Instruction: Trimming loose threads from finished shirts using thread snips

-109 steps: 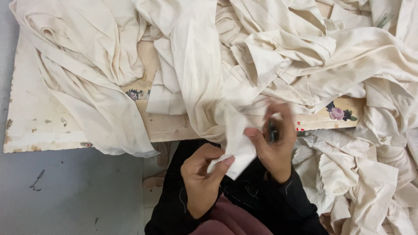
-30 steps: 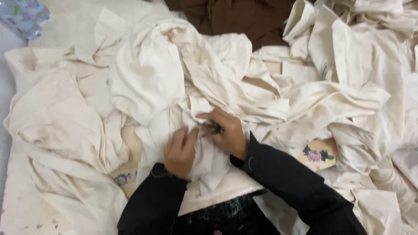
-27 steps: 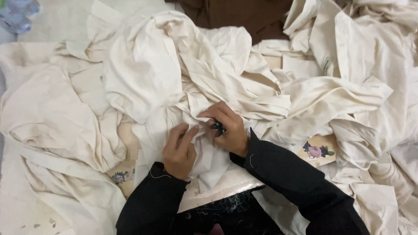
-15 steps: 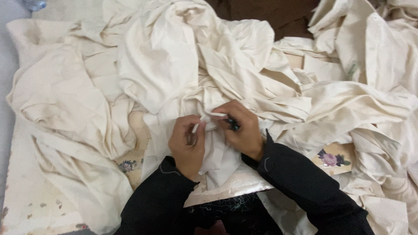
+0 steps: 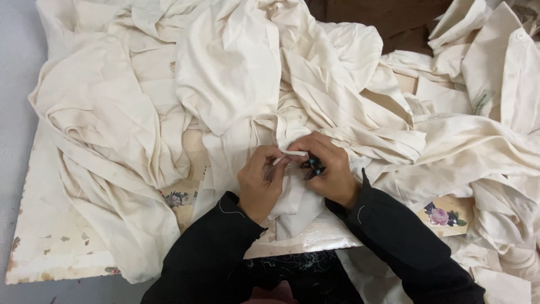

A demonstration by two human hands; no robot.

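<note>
Cream cloth strip (image 5: 292, 153) pinched between both hands' fingers (image 5: 277, 163).

Small dark tool (image 5: 313, 166) mostly buried in right hand (image 5: 329, 169), kind unclear. Left hand (image 5: 260, 183) fingertips tucked behind cream cloth strip (image 5: 292, 153). Surface (image 5: 50, 247) largely under cream fabric pile (image 5: 225, 84). Brown cloth (image 5: 382, 17) cut by top edge. Both sleeves run off bottom.

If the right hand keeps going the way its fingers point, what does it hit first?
The right hand, holding a small dark tool, points left toward the left hand. It would likely meet first the cream fabric strip pinched between them, then the left fingertips.
</note>
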